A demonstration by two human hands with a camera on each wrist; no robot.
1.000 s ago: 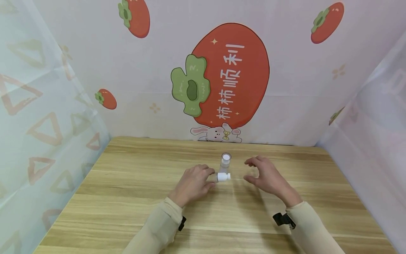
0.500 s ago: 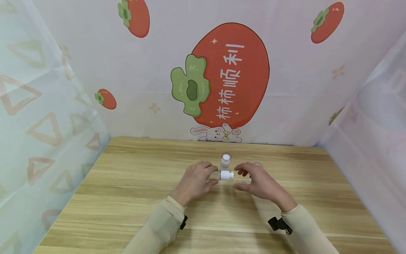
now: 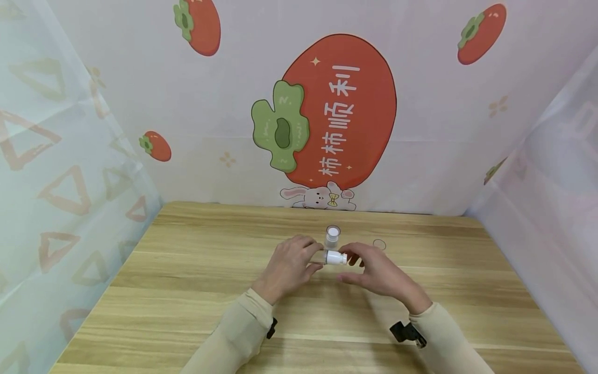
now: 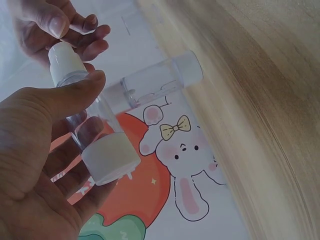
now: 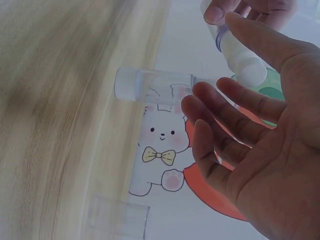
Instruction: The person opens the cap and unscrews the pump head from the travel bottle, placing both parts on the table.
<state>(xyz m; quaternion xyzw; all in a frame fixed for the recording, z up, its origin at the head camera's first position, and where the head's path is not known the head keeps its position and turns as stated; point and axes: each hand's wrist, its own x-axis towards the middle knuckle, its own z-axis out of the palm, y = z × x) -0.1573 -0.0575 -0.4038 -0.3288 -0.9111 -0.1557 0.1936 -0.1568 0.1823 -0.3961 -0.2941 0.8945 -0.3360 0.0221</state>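
My left hand (image 3: pixel 289 266) grips a small pump bottle with a clear body and white base (image 4: pixel 110 157). The bottle (image 3: pixel 334 257) lies sideways above the table, its white pump end pointing right. Around that end hovers my right hand (image 3: pixel 377 271), fingers loosely curved and apart. In the right wrist view its thumb overlaps the white pump end (image 5: pixel 247 70), while the other fingers hold nothing. Just behind, a second clear bottle (image 3: pixel 332 239) with a white base (image 4: pixel 189 67) stands upright on the table.
A clear, see-through cap (image 3: pixel 379 244) stands on the wooden table (image 3: pixel 210 244), behind my right hand. Printed cloth (image 3: pixel 224 104) with persimmons and a rabbit hangs along the table's back edge, and more cloth hangs at both sides.
My right hand has come left to the bottle's pump end, and the clear cap now shows behind it. The left hand has shifted slightly right and away with the bottle.
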